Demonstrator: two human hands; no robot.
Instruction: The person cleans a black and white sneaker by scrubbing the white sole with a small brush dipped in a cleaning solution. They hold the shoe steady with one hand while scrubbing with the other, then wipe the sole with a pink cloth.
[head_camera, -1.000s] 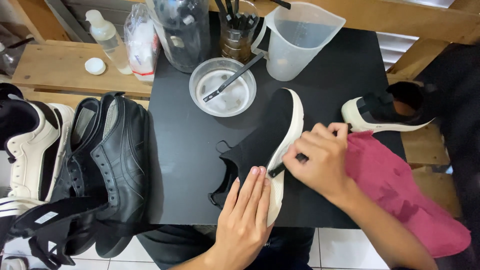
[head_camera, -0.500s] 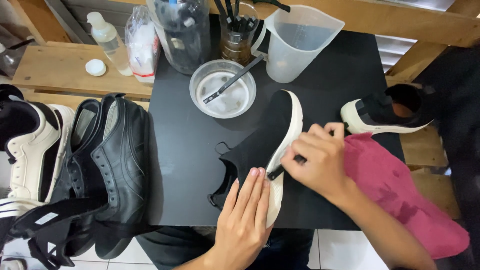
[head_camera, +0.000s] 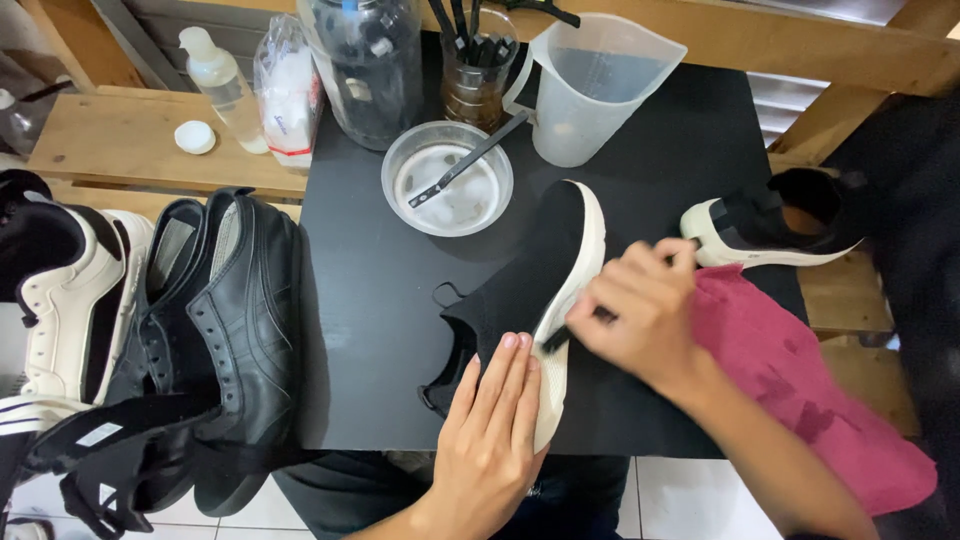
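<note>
A black knit shoe (head_camera: 520, 285) with a white sole lies on its side on the black tabletop (head_camera: 370, 300). My left hand (head_camera: 492, 430) lies flat on the heel end of the shoe, fingers together, pressing it down. My right hand (head_camera: 640, 315) grips a small black-handled brush (head_camera: 560, 335) whose tip touches the white sole at mid-length. The hand is blurred by motion. The matching shoe (head_camera: 775, 225) rests at the right edge of the tabletop.
A dark pink cloth (head_camera: 800, 390) lies under my right forearm. Behind the shoe stand a clear bowl (head_camera: 447, 180) with a brush in it, a plastic jug (head_camera: 590, 85), a jar of brushes (head_camera: 470, 60) and a large jar (head_camera: 365, 65). Black leather shoes (head_camera: 215, 320) sit left.
My right hand has made small back-and-forth strokes with the brush along the white sole and is now blurred. My left hand and the shoe have stayed put.
</note>
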